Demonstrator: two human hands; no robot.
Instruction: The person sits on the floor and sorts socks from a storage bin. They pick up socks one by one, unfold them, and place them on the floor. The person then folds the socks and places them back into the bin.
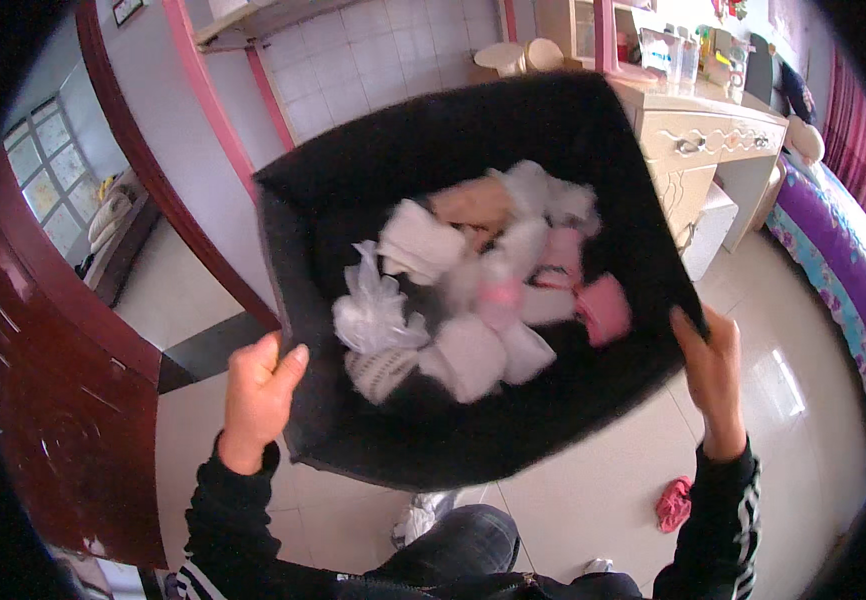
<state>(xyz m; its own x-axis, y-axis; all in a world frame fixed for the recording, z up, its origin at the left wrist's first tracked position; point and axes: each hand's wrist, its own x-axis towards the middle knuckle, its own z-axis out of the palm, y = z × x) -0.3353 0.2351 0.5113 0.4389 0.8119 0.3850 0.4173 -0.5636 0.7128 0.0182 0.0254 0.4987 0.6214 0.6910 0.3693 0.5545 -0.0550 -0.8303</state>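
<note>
A large black fabric storage box (433, 442) is held up in front of me, its open top towards the camera. On its left rim my left hand (262, 382) is closed, thumb inside. My right hand (710, 367) grips the opposite rim. Inside lie several folded or rolled cloth items, slightly blurred: a white one (422, 240), a brown one (474, 202), a pink one (604, 309) and a patterned white one (380, 373). A crumpled translucent plastic bag (373, 307) rests among them at the left.
A red crumpled cloth (674, 504) and a whitish plastic bag (422, 516) are on the tiled floor. Left stands a dark red door (65, 390) by a doorway. A cream dresser (680, 135) and a bed with a purple cover (838, 240) stand at the right.
</note>
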